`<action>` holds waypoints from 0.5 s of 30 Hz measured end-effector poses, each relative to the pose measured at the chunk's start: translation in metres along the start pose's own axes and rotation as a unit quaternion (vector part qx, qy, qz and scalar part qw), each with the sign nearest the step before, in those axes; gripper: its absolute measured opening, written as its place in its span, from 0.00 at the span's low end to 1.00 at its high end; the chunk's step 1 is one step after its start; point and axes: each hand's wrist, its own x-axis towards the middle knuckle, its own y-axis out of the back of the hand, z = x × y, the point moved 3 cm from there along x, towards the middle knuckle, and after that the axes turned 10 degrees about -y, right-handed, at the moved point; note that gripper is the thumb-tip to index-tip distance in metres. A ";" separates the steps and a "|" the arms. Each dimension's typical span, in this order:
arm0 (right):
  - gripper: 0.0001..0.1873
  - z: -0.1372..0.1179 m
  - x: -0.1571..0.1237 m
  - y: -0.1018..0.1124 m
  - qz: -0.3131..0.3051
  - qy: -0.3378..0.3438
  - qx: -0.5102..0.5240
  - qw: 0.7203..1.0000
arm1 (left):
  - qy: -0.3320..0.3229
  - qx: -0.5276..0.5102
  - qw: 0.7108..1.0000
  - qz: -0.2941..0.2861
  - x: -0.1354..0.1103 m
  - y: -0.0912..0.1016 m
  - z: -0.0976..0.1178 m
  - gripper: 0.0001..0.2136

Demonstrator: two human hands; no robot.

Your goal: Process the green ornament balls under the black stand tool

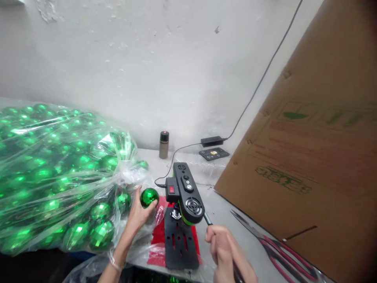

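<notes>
My left hand (138, 214) is closed around a shiny green ball (149, 196), held just left of a small black press machine (185, 194) with a red switch. The machine stands on a black base plate (179, 245) over a red sheet (157, 236). My right hand (225, 249) grips the machine's lever handle (207, 219), low at the front right. A big clear plastic bag (55, 173) full of the same green balls lies at the left, its mouth next to my left hand.
A large cardboard sheet (309, 145) leans along the right. Red-handled pliers (273, 243) lie before it. At the back stand a small brown bottle (163, 144), a power adapter (212, 140) with a cable up the wall, and a flat black pad (214, 153).
</notes>
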 end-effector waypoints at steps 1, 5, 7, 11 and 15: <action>0.26 -0.003 0.004 0.000 -0.010 0.012 0.005 1.000 | -0.001 -0.061 0.998 -0.012 -0.018 -0.001 -0.002 0.42; 0.25 -0.019 0.018 -0.002 -0.048 0.088 0.014 0.995 | 0.064 -0.290 0.954 -0.043 -0.075 -0.015 -0.009 0.41; 0.24 -0.022 0.021 -0.003 -0.055 0.110 0.011 0.992 | 0.096 -0.332 0.938 -0.037 -0.091 -0.026 -0.010 0.40; 0.22 -0.022 0.018 -0.001 -0.070 0.109 0.002 0.992 | 0.107 -0.339 0.934 -0.022 -0.107 -0.050 -0.011 0.42; 0.21 -0.019 0.016 0.000 -0.081 0.105 0.002 0.991 | 0.042 -0.286 0.957 -0.018 -0.119 -0.064 -0.014 0.40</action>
